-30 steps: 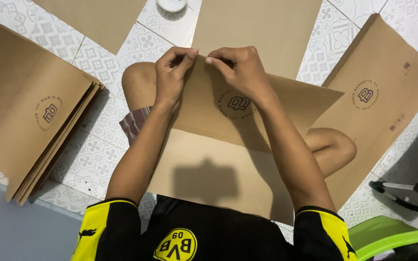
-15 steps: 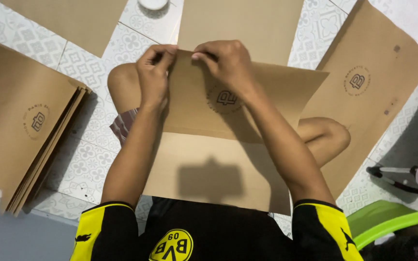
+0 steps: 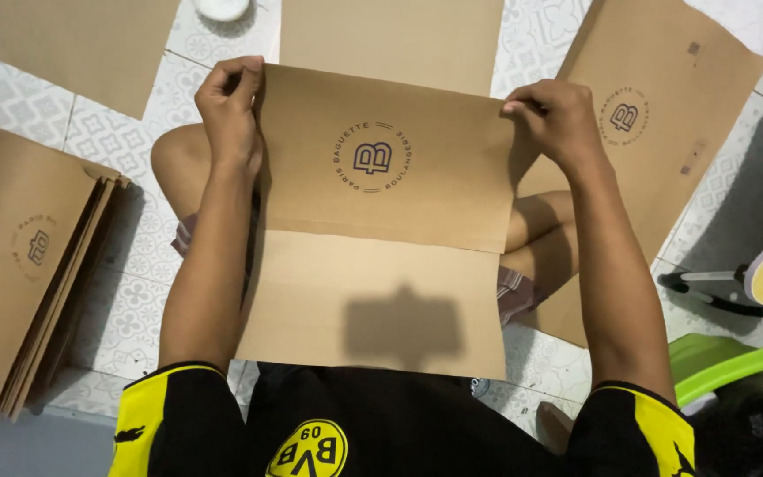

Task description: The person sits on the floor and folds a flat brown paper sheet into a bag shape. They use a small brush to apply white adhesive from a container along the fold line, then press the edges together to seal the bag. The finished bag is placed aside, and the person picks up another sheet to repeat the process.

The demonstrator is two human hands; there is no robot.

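1. Brown paper bag (image 3: 381, 177) lies flat across our lap, over crossed legs; top part w/ round dark stamp is folded toward us, crease running left-right abt mid-bag; plain lower panel reaches down to our shirt.
2. Left hand (image 3: 231, 115) grips the bag's upper left corner; fingers curled tight round the edge, thumb side tucked under, so closed on paper, not spread.
3. Right hand (image 3: 554, 124) pinches the upper right corner; thumb on top, fingers behind the sheet; also closed on the bag.
4. Hands are well apart, one at each end of the top edge; bag looks taut btwn them.
5. Stack of bags (image 3: 37, 265) sits on the tiled floor (image 3: 125, 309) to our left, edges fanned, same stamp on top.
6. Single flat bag (image 3: 655, 132) lies at right, angled, partly under our right arm; another plain sheet (image 3: 390, 35) lies beyond the held bag, touching or just past its top edge; can't tell which.
7. One more sheet (image 3: 64, 44) at far left; white round lid (image 3: 221, 9) on the floor at top edge.
8. Green plastic thing (image 3: 726, 362) near our right elbow.
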